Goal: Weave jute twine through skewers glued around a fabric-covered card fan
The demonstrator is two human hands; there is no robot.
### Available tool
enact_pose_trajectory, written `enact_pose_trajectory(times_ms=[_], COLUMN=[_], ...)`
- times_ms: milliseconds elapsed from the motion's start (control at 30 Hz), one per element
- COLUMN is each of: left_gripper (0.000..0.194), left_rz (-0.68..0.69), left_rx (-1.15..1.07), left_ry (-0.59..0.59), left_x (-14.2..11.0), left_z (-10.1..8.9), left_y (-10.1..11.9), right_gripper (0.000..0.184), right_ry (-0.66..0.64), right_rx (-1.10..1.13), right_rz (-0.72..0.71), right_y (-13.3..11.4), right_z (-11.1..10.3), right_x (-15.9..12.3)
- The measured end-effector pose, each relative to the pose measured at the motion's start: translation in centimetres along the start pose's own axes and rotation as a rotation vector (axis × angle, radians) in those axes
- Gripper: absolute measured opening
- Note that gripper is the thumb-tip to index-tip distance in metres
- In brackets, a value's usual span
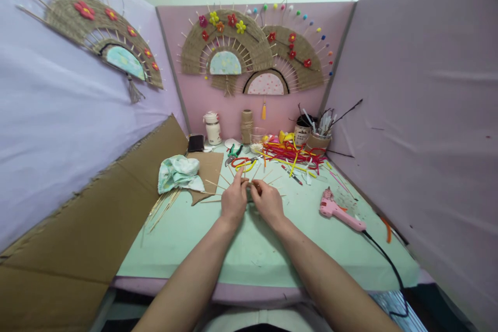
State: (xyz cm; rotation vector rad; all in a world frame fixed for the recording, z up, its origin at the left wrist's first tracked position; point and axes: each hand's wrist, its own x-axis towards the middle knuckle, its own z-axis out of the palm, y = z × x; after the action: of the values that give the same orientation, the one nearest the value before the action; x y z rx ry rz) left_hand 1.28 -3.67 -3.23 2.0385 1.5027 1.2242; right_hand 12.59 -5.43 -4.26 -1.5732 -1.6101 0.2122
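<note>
My left hand and my right hand meet at the middle of the green table. Both pinch thin wooden sticks that fan outward from between the fingers. The fingers of each hand are closed on this small fan of sticks, whose centre is hidden behind the hands. A brown cardboard piece lies just left of my left hand.
A pink glue gun with a black cord lies to the right. Loose sticks, a crumpled mint cloth, pliers, coloured pipe cleaners, a twine roll and cups stand behind. Finished fans hang on the walls.
</note>
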Motion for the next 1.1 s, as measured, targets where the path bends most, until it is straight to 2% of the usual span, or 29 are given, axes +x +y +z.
enact_pose_trajectory(times_ms=[133, 200, 333, 400, 500, 567, 633, 733, 800, 867, 967, 1033, 1100], left_gripper=[0.046, 0.045, 0.038, 0.028, 0.018, 0.026, 0.036, 0.038, 0.032, 0.029, 0.026, 0.024, 0.023], left_rz=[0.014, 0.067, 0.178, 0.179, 0.081, -0.035, -0.155, -0.307, -0.373, -0.416, -0.460, -0.482, -0.493], left_rx=[-0.013, -0.031, -0.153, -0.228, -0.343, -0.484, -0.745, -1.221, -1.422, -1.511, -1.561, -1.574, -1.581], left_ry=[-0.005, 0.044, 0.227, 0.254, 0.216, 0.200, 0.141, -0.046, -0.121, -0.103, -0.032, -0.024, -0.043], left_x=[0.0, -0.2, -0.6, -0.7, -0.4, 0.1, 0.8, 1.5, 1.8, 1.9, 2.2, 2.3, 2.3], left_z=[0.0, -0.1, 0.0, 0.0, 0.1, 0.2, 0.1, -0.5, -1.0, -1.5, -2.2, -2.4, -2.5], left_y=[-0.1, -0.2, -0.5, -0.6, -0.7, -0.6, -0.3, 0.0, 0.0, -0.2, -0.4, -0.5, -0.4], right_gripper=[0.025, 0.025, 0.025, 0.027, 0.029, 0.031, 0.032, 0.035, 0.035, 0.036, 0.038, 0.036, 0.032], right_ry=[-0.023, -0.014, 0.121, 0.214, 0.282, 0.263, 0.187, 0.017, -0.071, -0.069, 0.083, 0.181, 0.226], right_rx=[0.011, 0.067, 0.243, 0.350, 0.589, 0.761, 0.895, 1.002, 0.998, 0.927, 0.736, 0.608, 0.498], right_rz=[0.010, 0.009, 0.076, 0.119, 0.189, 0.238, 0.285, 0.342, 0.315, 0.253, 0.161, 0.073, -0.045], right_y=[0.1, 0.3, 0.8, 0.8, 0.1, -0.7, -1.6, -2.6, -2.9, -2.8, -2.5, -2.3, -2.3], right_z=[0.2, 0.1, -0.9, -1.7, -2.8, -3.1, -2.8, -1.7, -1.0, -0.6, -0.6, -0.7, -0.8], right_x=[0.2, 0.5, 2.0, 3.2, 4.8, 5.2, 5.0, 4.0, 3.3, 2.7, 2.0, 1.7, 1.4])
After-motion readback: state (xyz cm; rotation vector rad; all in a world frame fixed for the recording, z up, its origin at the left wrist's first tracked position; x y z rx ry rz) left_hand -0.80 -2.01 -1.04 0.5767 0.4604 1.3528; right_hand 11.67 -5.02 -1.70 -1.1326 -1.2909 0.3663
